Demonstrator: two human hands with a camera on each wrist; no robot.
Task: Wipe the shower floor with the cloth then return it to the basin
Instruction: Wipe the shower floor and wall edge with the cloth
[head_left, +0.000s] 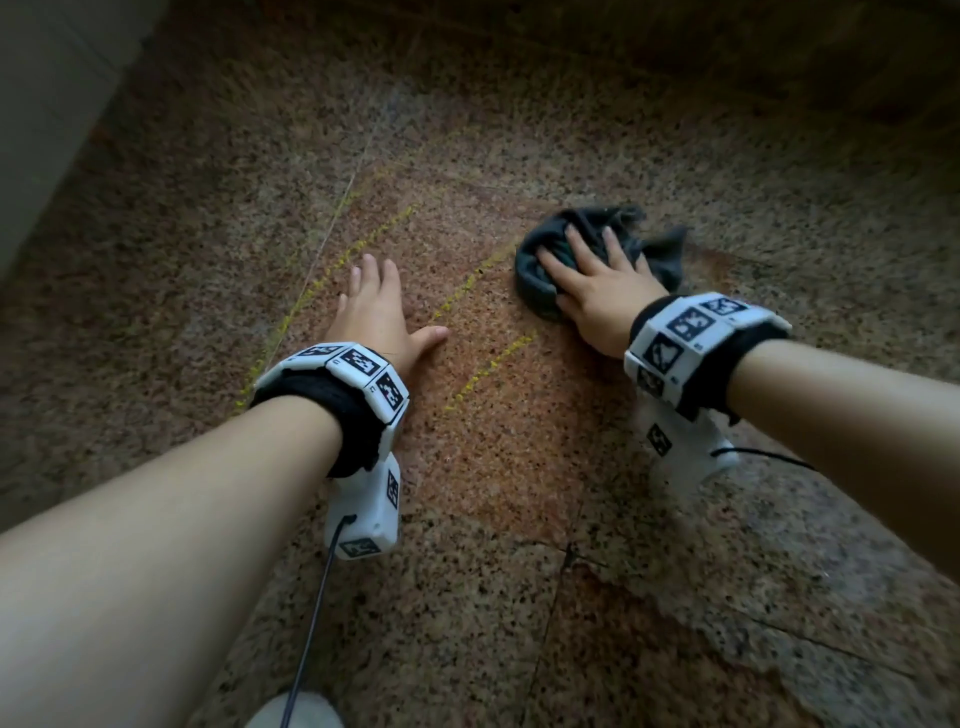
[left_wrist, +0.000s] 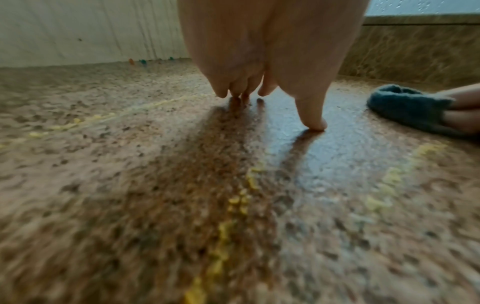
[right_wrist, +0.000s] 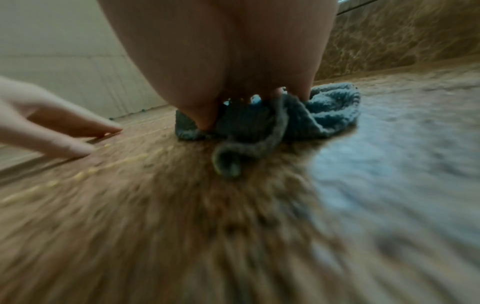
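Note:
A dark grey-blue cloth (head_left: 532, 291) lies bunched on the speckled granite shower floor (head_left: 493, 441). My right hand (head_left: 597, 280) presses down on it with spread, fairly straight fingers; a loose fold trails toward the wrist. In the right wrist view the cloth (right_wrist: 332, 111) bulges out under the right hand (right_wrist: 221, 51). To the left of the cloth, my left hand (head_left: 374, 306) rests flat on the bare floor and holds nothing. The left wrist view shows its fingertips (left_wrist: 314, 125) touching wet stone, with the cloth (left_wrist: 407, 107) at the right. No basin is in view.
Yellow streaks (head_left: 332, 270) cross the reddish floor patch between and in front of the hands. A pale wall (head_left: 47, 104) rises at the left and a brown stone kerb (head_left: 727, 52) runs along the back. A black cable (head_left: 311, 623) hangs from the left wrist.

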